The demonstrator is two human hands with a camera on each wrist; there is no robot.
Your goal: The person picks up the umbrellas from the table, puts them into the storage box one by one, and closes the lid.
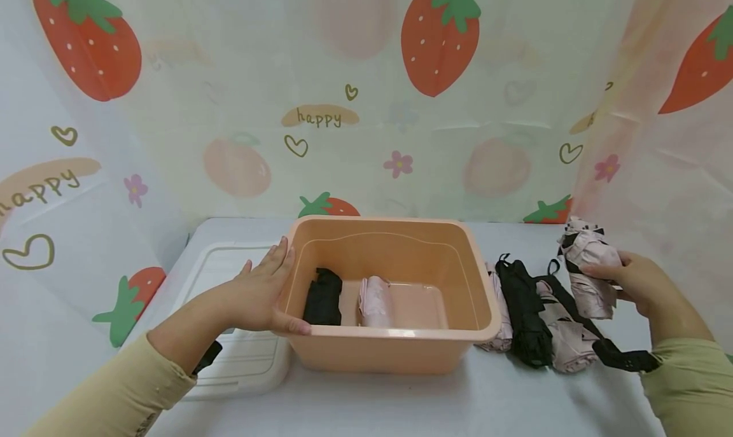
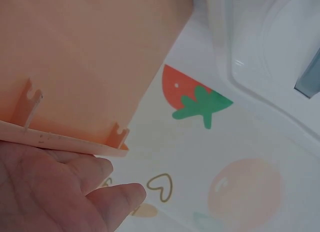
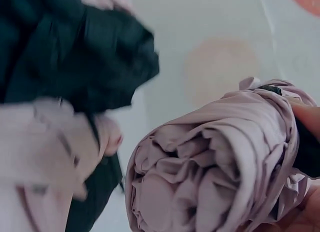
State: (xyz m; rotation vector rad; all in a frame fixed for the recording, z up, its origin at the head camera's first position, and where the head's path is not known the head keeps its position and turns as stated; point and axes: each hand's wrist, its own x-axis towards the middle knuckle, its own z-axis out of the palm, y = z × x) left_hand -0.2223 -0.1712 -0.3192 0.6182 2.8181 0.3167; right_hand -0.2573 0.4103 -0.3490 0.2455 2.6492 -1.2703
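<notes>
On the tabletop [image 1: 366,411], the tub [image 1: 378,355] stands between the lid [image 1: 252,360] at left and a row of rolls [image 1: 522,313] at right. Inside it, one bundle [image 1: 323,298] lies left of another bundle [image 1: 376,302]. A further roll [image 1: 592,259], in the right grip [image 1: 647,284], is at the row's right; the backdrop [image 1: 366,55] rises behind.

Screened-off work spot, room unclear | strawberry-print sheeting [image 1: 435,125] on three sides | white tabletop [image 1: 412,405]

Head view: forward, down; wrists: close; head, left share tub [image 1: 378,354].
</notes>
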